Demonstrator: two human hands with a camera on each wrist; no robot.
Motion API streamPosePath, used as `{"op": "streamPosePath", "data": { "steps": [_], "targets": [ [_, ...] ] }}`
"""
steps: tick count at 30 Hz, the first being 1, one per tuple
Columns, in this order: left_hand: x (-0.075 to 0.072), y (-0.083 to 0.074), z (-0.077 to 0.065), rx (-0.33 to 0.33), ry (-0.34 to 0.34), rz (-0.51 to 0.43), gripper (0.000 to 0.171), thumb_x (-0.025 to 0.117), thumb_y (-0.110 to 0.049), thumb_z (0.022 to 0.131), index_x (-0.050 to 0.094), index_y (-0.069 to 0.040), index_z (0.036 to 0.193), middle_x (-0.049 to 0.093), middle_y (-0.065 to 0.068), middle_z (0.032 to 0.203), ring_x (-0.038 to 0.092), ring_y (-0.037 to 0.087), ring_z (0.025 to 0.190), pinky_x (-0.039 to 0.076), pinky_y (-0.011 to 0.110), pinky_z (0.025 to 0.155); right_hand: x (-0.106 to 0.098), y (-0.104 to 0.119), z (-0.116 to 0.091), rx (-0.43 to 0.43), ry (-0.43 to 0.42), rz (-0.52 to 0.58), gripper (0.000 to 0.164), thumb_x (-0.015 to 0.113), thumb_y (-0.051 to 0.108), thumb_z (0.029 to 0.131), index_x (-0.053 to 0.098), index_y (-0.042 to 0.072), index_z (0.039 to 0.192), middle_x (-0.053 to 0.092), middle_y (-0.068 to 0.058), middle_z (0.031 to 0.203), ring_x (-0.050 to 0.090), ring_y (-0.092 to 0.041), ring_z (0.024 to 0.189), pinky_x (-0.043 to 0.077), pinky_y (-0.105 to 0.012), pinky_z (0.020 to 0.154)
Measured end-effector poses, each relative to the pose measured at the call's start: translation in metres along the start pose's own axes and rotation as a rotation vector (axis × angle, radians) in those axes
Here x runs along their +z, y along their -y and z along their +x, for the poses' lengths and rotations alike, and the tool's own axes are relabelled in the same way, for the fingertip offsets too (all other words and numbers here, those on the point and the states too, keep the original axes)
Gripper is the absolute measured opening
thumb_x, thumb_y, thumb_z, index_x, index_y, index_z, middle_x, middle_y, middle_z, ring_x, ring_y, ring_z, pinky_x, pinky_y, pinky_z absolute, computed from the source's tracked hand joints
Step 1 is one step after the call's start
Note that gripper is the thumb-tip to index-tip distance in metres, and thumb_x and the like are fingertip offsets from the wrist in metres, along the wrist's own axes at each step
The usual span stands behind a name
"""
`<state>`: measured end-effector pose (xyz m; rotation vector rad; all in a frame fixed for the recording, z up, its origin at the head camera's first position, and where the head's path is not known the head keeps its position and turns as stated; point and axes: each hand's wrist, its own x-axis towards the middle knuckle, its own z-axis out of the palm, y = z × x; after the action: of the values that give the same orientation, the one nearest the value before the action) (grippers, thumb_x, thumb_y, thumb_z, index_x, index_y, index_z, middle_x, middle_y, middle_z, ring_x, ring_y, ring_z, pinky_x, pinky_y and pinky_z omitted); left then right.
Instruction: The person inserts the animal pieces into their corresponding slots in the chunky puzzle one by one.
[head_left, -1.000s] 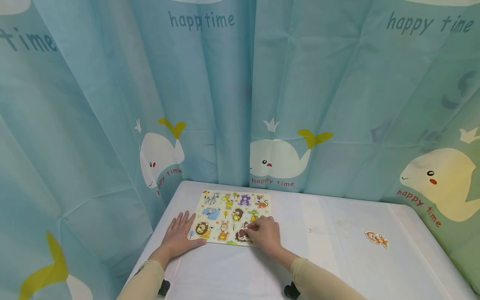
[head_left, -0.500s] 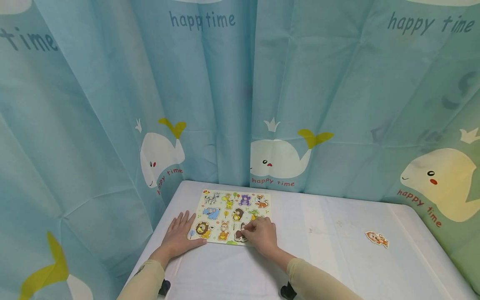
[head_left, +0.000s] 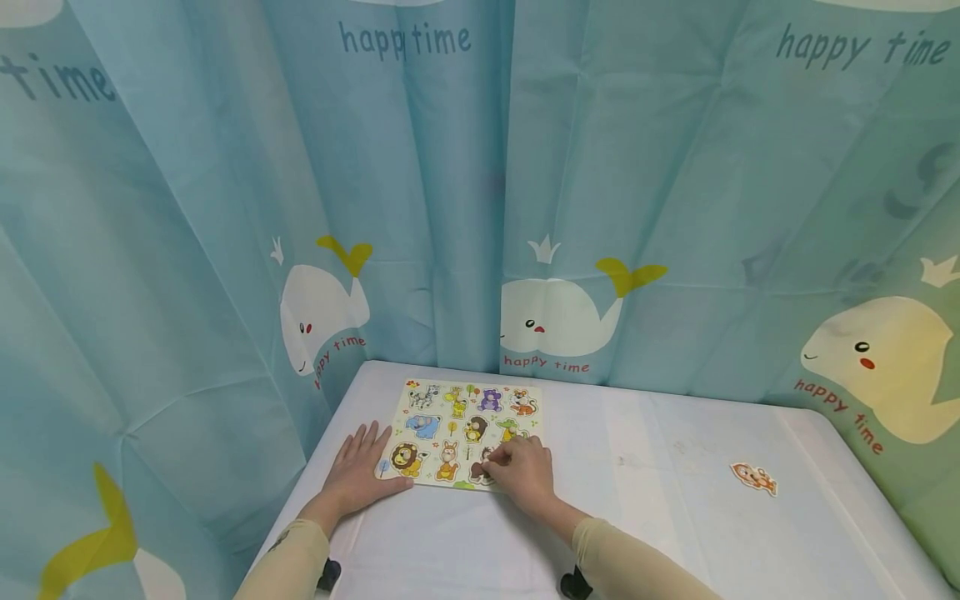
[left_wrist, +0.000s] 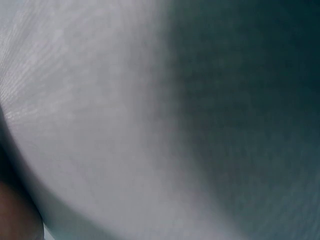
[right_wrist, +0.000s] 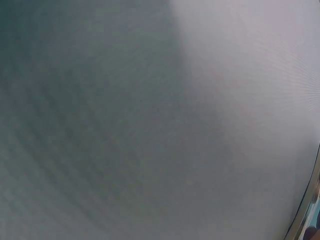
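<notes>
A pale animal puzzle board (head_left: 414, 423) lies at the table's far left, with several colourful animal pieces in it, some showing small knobs. My left hand (head_left: 360, 468) rests with straight, spread fingers at the board's left edge, thumb along its lower left corner. At the board's lower right corner, my right hand (head_left: 523, 473) pinches a dark brown animal puzzle piece (head_left: 478, 473) between thumb and fingers. The fingers partly cover this piece, so whether it sits flush is hard to tell. Both wrist views are mostly blurred white and grey-green surfaces.
A loose orange-and-white animal piece (head_left: 754, 479) lies on the right part of the white table (head_left: 637, 500). A blue curtain (head_left: 450, 208) with whale prints hangs right behind the table's back edge and along its left side.
My right hand has shifted slightly left with the dark brown puzzle piece, then nearly stopped. The left hand and the board have stayed put.
</notes>
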<state>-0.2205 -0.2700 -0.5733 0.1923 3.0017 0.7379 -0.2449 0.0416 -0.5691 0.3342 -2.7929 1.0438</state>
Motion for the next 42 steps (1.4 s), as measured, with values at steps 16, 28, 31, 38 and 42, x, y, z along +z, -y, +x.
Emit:
{"op": "streamPosePath", "data": {
  "steps": [16, 28, 31, 38, 42],
  "targets": [
    [-0.0008, -0.0002, 0.0009, -0.016, 0.021, 0.004, 0.117, 0.072, -0.073, 0.078, 0.029, -0.001, 0.160, 0.017, 0.026, 0.166, 0.008, 0.046, 0.154, 0.004, 0.060, 0.124, 0.0003, 0.0008, -0.0011, -0.004, -0.022, -0.009, 0.013, 0.085, 0.026, 0.080, 0.076, 0.026, 0.072, 0.056, 0.017, 0.075, 0.044, -0.011, 0.078, 0.035, -0.034, 0.072],
    [0.0036, 0.0041, 0.0018, -0.013, 0.012, -0.003, 0.118, 0.071, -0.073, 0.078, 0.027, -0.002, 0.161, 0.016, 0.025, 0.167, 0.006, 0.045, 0.154, 0.001, 0.059, 0.124, 0.0020, -0.0004, -0.0012, -0.008, -0.020, -0.021, 0.013, 0.085, 0.027, 0.079, 0.075, 0.025, 0.072, 0.054, 0.016, 0.075, 0.045, -0.012, 0.080, 0.036, -0.034, 0.074],
    [0.0015, 0.0025, 0.0007, -0.012, 0.015, -0.009, 0.119, 0.070, -0.075, 0.077, 0.027, -0.002, 0.161, 0.016, 0.025, 0.167, 0.005, 0.045, 0.154, 0.000, 0.059, 0.124, 0.0023, -0.0004, -0.0010, -0.004, -0.020, -0.018, 0.013, 0.085, 0.026, 0.079, 0.075, 0.025, 0.072, 0.054, 0.016, 0.075, 0.044, -0.012, 0.079, 0.036, -0.035, 0.075],
    [-0.0014, -0.0013, -0.0005, -0.025, 0.034, 0.000, 0.118, 0.070, -0.073, 0.079, 0.026, -0.002, 0.161, 0.015, 0.025, 0.167, 0.004, 0.044, 0.154, 0.000, 0.058, 0.124, 0.0014, 0.0004, -0.0017, -0.004, -0.020, -0.019, 0.013, 0.085, 0.027, 0.079, 0.075, 0.025, 0.072, 0.054, 0.015, 0.074, 0.044, -0.012, 0.078, 0.036, -0.034, 0.074],
    [-0.0042, -0.0032, -0.0007, -0.036, 0.050, 0.001, 0.117, 0.071, -0.073, 0.078, 0.027, -0.002, 0.161, 0.015, 0.025, 0.168, 0.005, 0.044, 0.155, 0.001, 0.058, 0.124, 0.0014, 0.0005, -0.0017, -0.005, -0.019, -0.024, 0.013, 0.085, 0.027, 0.079, 0.075, 0.024, 0.071, 0.054, 0.015, 0.075, 0.045, -0.012, 0.079, 0.037, -0.034, 0.074]
  ]
}}
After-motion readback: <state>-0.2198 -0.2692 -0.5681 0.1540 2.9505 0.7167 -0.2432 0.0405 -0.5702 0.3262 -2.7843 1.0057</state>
